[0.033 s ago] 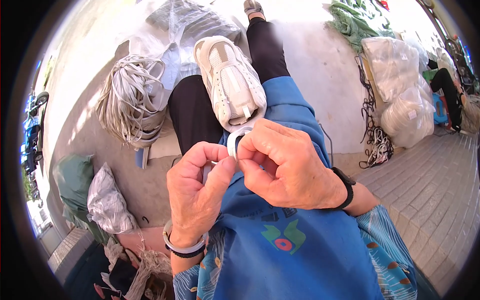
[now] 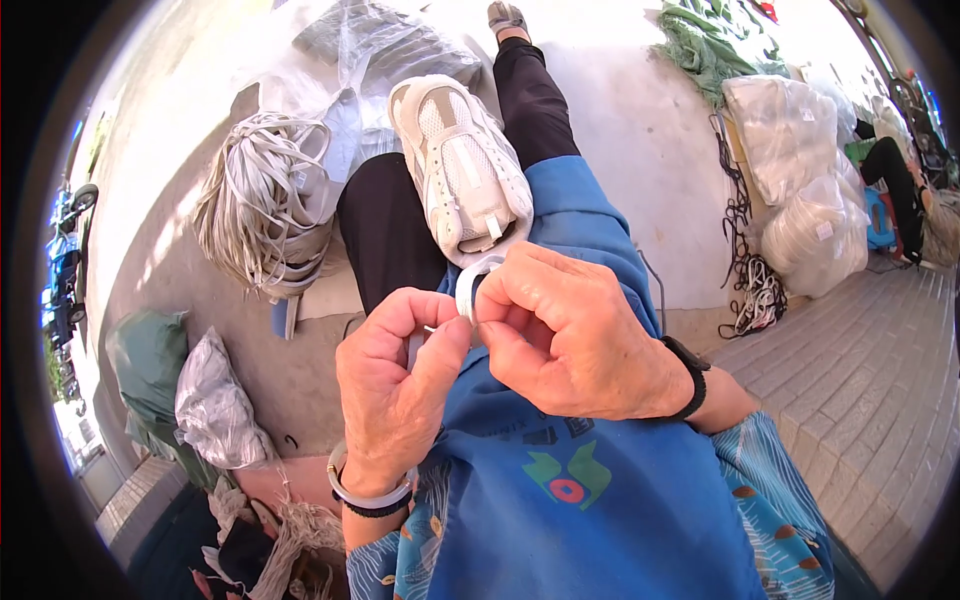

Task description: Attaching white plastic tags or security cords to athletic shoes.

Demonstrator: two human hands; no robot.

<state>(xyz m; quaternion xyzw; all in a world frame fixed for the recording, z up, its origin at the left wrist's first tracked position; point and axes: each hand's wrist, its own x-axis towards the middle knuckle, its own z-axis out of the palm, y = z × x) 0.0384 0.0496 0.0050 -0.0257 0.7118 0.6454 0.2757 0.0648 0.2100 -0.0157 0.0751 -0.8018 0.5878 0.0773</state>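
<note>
A white sneaker (image 2: 465, 180) lies on my lap over black trousers, with its heel end toward me. Just below the heel, both hands pinch a flat white lace (image 2: 467, 288) that curls in a small loop. My left hand (image 2: 395, 390) grips it from the left with thumb and fingers; a thin pale tip shows at its fingertips. My right hand (image 2: 575, 340) closes on the loop from the right. There is a light bangle on the left wrist and a black band on the right. A blue cloth (image 2: 560, 470) covers my lap under the hands.
A big bundle of flat white laces (image 2: 265, 200) lies left of my leg beside clear plastic bags (image 2: 370, 50). A green sack (image 2: 150, 360) and a grey bag (image 2: 215, 405) sit lower left. Stuffed white bags (image 2: 800, 200), black cords (image 2: 745, 270) and another seated person (image 2: 895, 180) are on the right.
</note>
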